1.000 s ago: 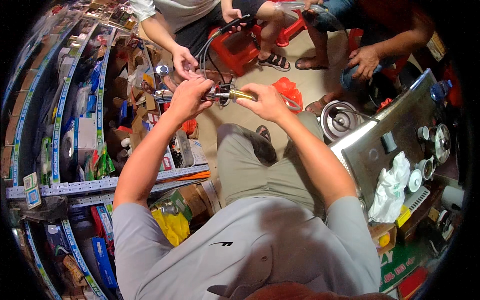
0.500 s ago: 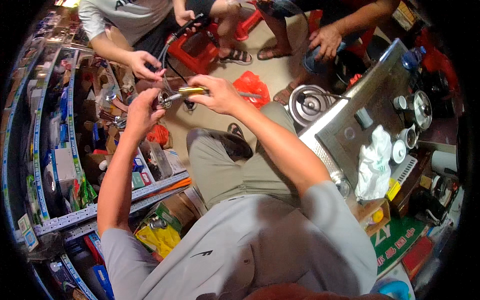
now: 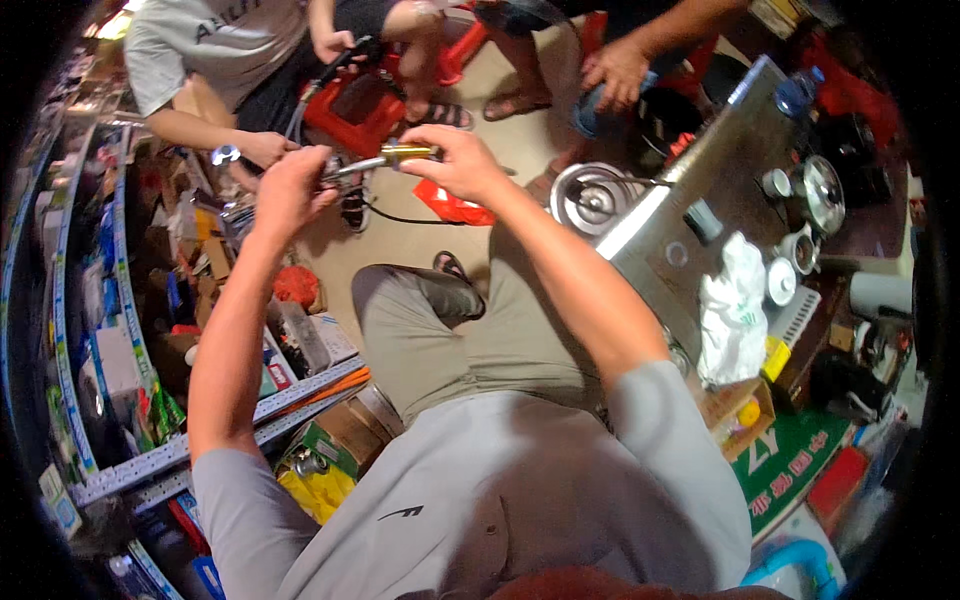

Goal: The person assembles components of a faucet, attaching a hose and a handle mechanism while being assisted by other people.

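Cluttered shop: both hands (image 3: 290, 190) (image 3: 455, 165) raised, gripping a brass fitting (image 3: 385, 158).

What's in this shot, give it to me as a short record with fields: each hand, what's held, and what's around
left hand: raised, gripping the silvery end of a metal fitting
right hand: raised, gripping the brass-coloured end
held thing: metal fitting, roughly level between both hands
person opposite: hand close to the fitting, holding something small
right side: steel table with cups and a white cloth
left side: shelf rack packed with boxed goods
floor: red plastic bag
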The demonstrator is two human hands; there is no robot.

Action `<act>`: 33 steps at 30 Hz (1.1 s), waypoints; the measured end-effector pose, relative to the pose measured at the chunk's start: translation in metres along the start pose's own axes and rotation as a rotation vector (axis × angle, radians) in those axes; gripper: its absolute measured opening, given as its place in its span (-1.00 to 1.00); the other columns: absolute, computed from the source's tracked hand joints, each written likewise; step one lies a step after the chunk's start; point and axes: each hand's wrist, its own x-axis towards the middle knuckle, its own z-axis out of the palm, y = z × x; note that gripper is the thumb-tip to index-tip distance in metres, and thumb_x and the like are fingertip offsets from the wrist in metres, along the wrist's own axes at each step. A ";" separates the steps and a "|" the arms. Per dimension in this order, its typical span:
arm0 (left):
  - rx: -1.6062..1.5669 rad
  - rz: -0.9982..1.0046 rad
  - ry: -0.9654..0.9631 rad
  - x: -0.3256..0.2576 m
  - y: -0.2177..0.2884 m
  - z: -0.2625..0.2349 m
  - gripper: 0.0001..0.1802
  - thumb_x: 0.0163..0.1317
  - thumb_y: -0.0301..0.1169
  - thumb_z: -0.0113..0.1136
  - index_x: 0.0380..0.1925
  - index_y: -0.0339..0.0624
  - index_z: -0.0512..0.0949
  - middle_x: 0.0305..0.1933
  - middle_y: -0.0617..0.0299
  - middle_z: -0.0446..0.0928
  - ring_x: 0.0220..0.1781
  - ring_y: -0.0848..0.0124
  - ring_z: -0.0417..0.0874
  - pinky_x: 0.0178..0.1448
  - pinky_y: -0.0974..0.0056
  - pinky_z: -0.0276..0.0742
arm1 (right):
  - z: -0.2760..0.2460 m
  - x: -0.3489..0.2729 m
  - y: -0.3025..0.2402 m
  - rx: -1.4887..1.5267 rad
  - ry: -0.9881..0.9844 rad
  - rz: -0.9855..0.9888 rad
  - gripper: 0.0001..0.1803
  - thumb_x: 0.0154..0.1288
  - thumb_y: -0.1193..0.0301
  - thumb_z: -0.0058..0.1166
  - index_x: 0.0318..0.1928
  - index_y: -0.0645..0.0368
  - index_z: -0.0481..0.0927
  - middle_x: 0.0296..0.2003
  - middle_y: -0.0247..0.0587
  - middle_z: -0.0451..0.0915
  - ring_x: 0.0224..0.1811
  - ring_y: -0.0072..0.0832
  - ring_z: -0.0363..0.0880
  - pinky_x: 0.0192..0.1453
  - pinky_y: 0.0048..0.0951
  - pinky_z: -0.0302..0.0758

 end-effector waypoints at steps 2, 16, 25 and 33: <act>0.098 0.009 -0.051 0.001 0.001 -0.001 -0.51 -0.06 -0.40 0.47 -0.11 -0.12 0.47 -0.25 0.06 0.52 -0.11 -0.03 0.59 -0.09 -0.05 0.49 | 0.004 0.001 -0.005 -0.010 -0.023 0.009 -0.63 0.20 0.27 0.41 -0.03 0.12 0.69 -0.19 -0.22 0.71 -0.19 -0.37 0.67 -0.04 -0.34 0.56; 0.174 -0.121 -0.050 -0.032 0.012 -0.013 -0.50 -0.08 -0.37 0.50 -0.10 -0.07 0.51 -0.25 0.16 0.53 -0.14 0.08 0.59 -0.12 -0.01 0.49 | 0.054 0.022 -0.031 -0.192 -0.040 -0.301 -0.62 0.13 0.23 0.42 -0.06 0.06 0.66 -0.33 -0.10 0.59 -0.20 -0.07 0.62 -0.09 -0.09 0.56; 0.105 -0.170 -0.029 -0.037 0.014 -0.015 -0.48 -0.07 -0.38 0.50 -0.04 -0.08 0.55 -0.21 0.15 0.57 -0.11 0.07 0.61 -0.05 0.00 0.53 | 0.061 0.025 -0.038 -0.241 -0.116 -0.287 -0.62 0.17 0.28 0.40 -0.02 0.08 0.64 -0.27 -0.09 0.55 -0.26 0.01 0.62 -0.17 -0.08 0.56; 0.137 -0.202 -0.078 -0.038 0.012 -0.011 -0.49 -0.05 -0.38 0.49 -0.04 -0.07 0.55 -0.20 0.13 0.58 -0.12 0.04 0.62 -0.07 -0.01 0.54 | 0.064 0.036 -0.029 -0.167 -0.167 -0.267 -0.63 0.21 0.15 0.34 -0.08 0.09 0.67 -0.31 -0.01 0.61 -0.22 0.04 0.65 -0.15 0.00 0.58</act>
